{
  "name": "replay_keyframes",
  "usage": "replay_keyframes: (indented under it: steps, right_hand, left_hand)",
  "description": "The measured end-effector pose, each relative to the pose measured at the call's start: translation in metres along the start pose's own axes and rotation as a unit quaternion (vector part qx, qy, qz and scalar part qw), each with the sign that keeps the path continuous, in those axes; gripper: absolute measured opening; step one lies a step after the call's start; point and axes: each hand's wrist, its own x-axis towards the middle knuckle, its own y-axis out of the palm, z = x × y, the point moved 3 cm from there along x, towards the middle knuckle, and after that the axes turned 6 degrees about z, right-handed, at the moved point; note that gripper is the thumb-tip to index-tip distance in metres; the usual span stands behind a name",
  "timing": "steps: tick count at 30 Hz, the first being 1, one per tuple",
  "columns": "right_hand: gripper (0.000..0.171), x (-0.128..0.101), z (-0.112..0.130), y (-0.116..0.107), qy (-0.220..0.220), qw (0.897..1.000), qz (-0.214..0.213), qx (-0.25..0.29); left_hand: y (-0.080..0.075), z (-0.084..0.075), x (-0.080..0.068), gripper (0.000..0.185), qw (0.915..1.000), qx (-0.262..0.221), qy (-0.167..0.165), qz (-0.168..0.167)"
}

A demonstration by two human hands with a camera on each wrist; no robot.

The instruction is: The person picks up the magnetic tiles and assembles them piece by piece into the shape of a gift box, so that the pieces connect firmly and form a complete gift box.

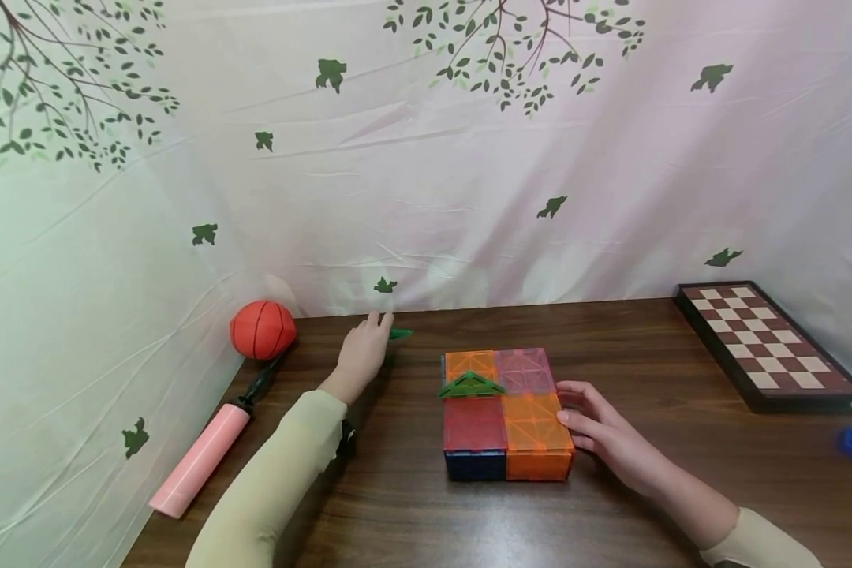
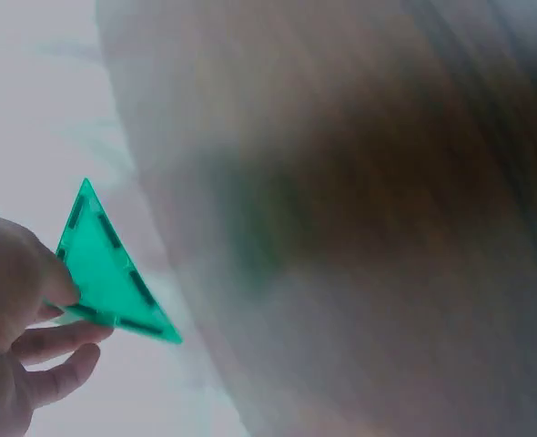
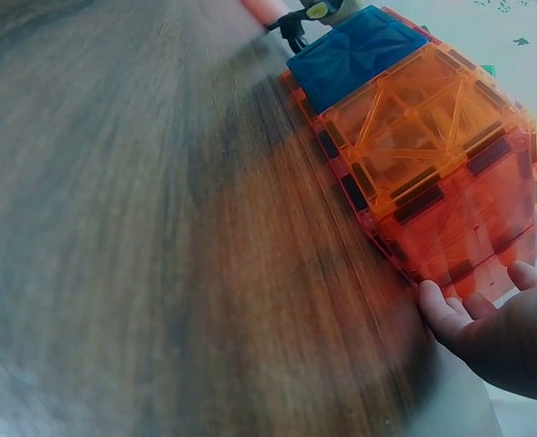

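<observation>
A: Head view first: the left hand (image 1: pixel 360 353) is stretched out to the far edge of the table (image 1: pixel 646 489), close to the curtain (image 1: pixel 468 173), and pinches a green triangle tile (image 1: pixel 401 334) between thumb and fingertips.

B: Left wrist view agrees. The green triangle tile (image 2: pixel 105 269) is clear of the wood, gripped at one corner, the fingers (image 2: pixel 55 341) curled under it.

A: And the right hand (image 1: pixel 603 430)?

B: It rests against the right side of the tile box (image 1: pixel 504 410), fingers fairly straight and laid on the orange wall, bracing rather than clutching. In the right wrist view the fingertips (image 3: pixel 441 305) touch the lower edge of the tile box (image 3: pixel 423 137).

A: A second green triangle (image 1: pixel 471 386) already sits on top of the box, near the middle of its left half.

B: So I judge this as the pick-up step: one piece in hand, well apart from the box. Bringing it over would call for a steady carry and lining its edge with the piece already there while the right hand keeps the box from sliding.

A: Off to the left lie a ball (image 1: pixel 262 329) and a pink pump (image 1: pixel 200 459); a chessboard (image 1: pixel 770 343) sits far right.
</observation>
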Motion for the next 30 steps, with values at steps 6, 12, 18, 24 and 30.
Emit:
replay_keyframes:
  steps: [6,12,18,24,30]
  right_hand:
    - [0.063,-0.002,-0.001,-0.001,-0.004,1.0,-0.002,-0.001]
    - [0.064,-0.001,-0.001,-0.001,0.0,1.0,-0.002,-0.003]
    - [0.064,-0.001,0.0,-0.001,0.002,1.0,0.001,-0.002]
    - [0.063,0.0,-0.001,-0.002,-0.002,1.0,0.009,0.001]
    - [0.062,0.0,-0.003,-0.003,-0.003,1.0,0.012,0.0]
  left_hand:
    - [-0.036,-0.037,0.011,0.018,0.9807,-0.178,0.046,-0.066]
    - [-0.072,-0.081,0.022,0.014,0.9378,-0.334,0.092,-0.02]
    - [-0.094,-0.115,0.028,0.011,0.9075,-0.391,0.137,0.072]
    - [-0.1,-0.139,0.029,0.009,0.9007,-0.376,0.177,0.127]
    - [-0.1,-0.156,0.029,0.008,0.909,-0.335,0.203,0.142]
